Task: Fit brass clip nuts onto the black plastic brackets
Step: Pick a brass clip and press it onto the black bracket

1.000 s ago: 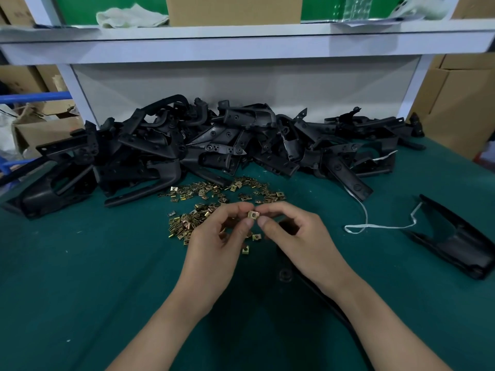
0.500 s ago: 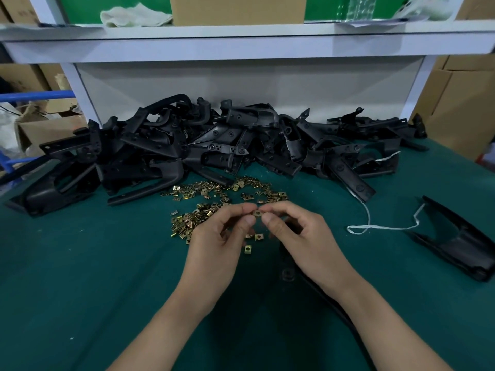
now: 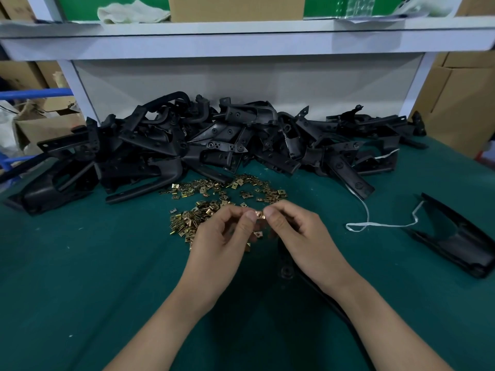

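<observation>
Bracket (image 3: 286,270) lies on the desk (image 3: 80,263) under your right wrist; above it, left grip (image 3: 219,245) and right grip (image 3: 302,236) both pinch one nut (image 3: 259,214), which may slip and vanish among loose nuts (image 3: 192,220) just beyond, short of the bracket heap (image 3: 214,145).

1 nut (image 3: 259,215) held (dozens loose); brkts (image 3: 214,140): heap, uncounted.
</observation>
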Available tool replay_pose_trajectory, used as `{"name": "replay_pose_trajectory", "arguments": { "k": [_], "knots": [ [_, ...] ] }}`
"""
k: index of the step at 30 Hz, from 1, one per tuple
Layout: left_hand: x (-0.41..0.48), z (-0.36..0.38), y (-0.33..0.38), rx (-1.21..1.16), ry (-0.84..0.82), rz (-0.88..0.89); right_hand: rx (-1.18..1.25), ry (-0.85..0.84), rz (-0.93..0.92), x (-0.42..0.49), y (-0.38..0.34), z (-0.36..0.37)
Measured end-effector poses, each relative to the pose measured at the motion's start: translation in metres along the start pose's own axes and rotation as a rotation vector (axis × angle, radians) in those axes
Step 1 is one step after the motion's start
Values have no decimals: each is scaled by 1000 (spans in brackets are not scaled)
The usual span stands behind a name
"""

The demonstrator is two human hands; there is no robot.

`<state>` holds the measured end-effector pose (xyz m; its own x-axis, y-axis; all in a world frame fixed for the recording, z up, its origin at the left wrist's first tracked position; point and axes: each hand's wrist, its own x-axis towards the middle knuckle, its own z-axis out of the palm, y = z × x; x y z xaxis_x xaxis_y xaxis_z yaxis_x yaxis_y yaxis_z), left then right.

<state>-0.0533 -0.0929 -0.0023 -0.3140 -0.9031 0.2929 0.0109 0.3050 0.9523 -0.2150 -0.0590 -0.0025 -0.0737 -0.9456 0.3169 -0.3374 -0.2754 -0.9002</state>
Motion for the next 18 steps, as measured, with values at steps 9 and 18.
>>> {"name": "replay_pose_trajectory", "arguments": {
  "k": [9,18],
  "knots": [
    [1,2,-2,-54,9,-10,-101,76,6,1,6,-3],
    [0,2,0,-21,16,31,-169,236,69,5,19,-11]
  ]
}}
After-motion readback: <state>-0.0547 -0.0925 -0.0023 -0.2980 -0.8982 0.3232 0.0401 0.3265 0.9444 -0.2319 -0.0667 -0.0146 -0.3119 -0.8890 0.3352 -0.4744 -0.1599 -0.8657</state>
